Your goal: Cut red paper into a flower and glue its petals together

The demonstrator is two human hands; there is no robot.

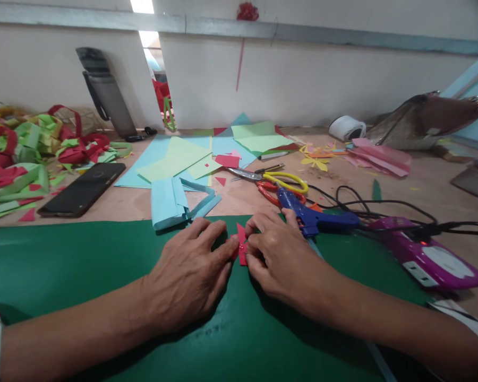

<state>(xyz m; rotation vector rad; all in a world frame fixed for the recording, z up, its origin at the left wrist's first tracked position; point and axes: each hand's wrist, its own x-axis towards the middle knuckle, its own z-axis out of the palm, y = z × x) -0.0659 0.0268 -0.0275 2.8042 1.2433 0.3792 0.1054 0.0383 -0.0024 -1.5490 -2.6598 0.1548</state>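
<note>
A small red paper piece [242,249] lies on the green mat [83,260] between my two hands, with a shiny spot in its middle. My left hand [195,265] presses the piece's left side with thumb and bent fingers. From the other side my right hand [274,249] pinches its right edge, and part of the paper is hidden under the fingertips. A folded light-blue paper bag [169,204] with a handle stands just beyond my left hand. Right behind my right hand lies a blue glue gun [308,215].
Scissors [271,180] with yellow and red handles lie past the hands, near blue and green paper sheets [183,159]. A phone [83,188], a grey bottle [109,95] and heaped paper strips are left. Black cables run to a purple power strip [426,254] at right.
</note>
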